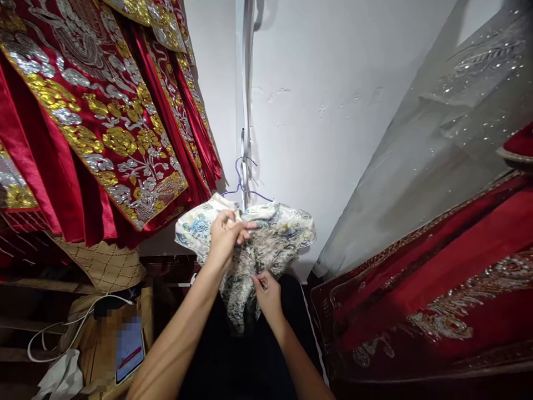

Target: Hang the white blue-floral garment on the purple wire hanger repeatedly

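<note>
Head view: left hand [227,236] and right hand [268,294] pinch the floral garment [287,233], fingers closed on cloth.

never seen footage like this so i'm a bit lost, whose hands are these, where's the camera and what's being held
There is no machine: a person works with two bare hands, and the one picture comes from a camera worn on their head, looking forward and down, so the arms enter from the bottom edge. The left hand is higher; its fingers pinch a pale floral garment near its top. The right hand grips the same cloth lower down. The garment hangs on a purple wire hanger against a white wall. At upper left hang red robes with gold and silver embroidery; grey sparkly fabric and more red embroidered cloth are on the right. At lower left lie a phone and a white cable.
</note>
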Demonstrator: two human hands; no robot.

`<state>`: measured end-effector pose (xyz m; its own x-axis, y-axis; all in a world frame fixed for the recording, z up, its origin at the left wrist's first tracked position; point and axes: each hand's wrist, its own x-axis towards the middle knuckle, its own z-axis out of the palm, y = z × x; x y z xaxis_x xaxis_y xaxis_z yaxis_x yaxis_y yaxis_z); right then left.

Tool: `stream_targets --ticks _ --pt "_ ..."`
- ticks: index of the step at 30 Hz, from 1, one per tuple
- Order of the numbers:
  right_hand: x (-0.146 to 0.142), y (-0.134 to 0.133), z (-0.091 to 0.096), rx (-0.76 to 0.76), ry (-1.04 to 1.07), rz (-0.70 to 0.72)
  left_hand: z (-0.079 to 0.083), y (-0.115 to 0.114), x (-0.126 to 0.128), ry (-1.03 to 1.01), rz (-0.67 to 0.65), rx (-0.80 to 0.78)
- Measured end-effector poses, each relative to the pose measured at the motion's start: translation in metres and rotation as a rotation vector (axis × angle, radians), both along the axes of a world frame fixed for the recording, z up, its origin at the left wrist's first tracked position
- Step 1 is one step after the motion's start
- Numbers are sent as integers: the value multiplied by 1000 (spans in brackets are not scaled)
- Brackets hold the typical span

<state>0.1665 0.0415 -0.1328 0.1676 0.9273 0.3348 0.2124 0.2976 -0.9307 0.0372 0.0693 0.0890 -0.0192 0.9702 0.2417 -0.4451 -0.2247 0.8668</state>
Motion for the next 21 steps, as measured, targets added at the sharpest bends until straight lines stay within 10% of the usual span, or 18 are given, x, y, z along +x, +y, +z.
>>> stream_targets --ticks 3,7,16,21 --pt "4 5 -2 -27 -53 54 30 10 -3 18 23 129" --pt "16 10 17 -36 -98 133 23 0 -4 148 -26 186" --pt "20 33 192 338 -130 233 -5 -18 -8 258 -25 284" --pt "12 45 212 525 -443 219 -11 -19 -11 451 65 279"
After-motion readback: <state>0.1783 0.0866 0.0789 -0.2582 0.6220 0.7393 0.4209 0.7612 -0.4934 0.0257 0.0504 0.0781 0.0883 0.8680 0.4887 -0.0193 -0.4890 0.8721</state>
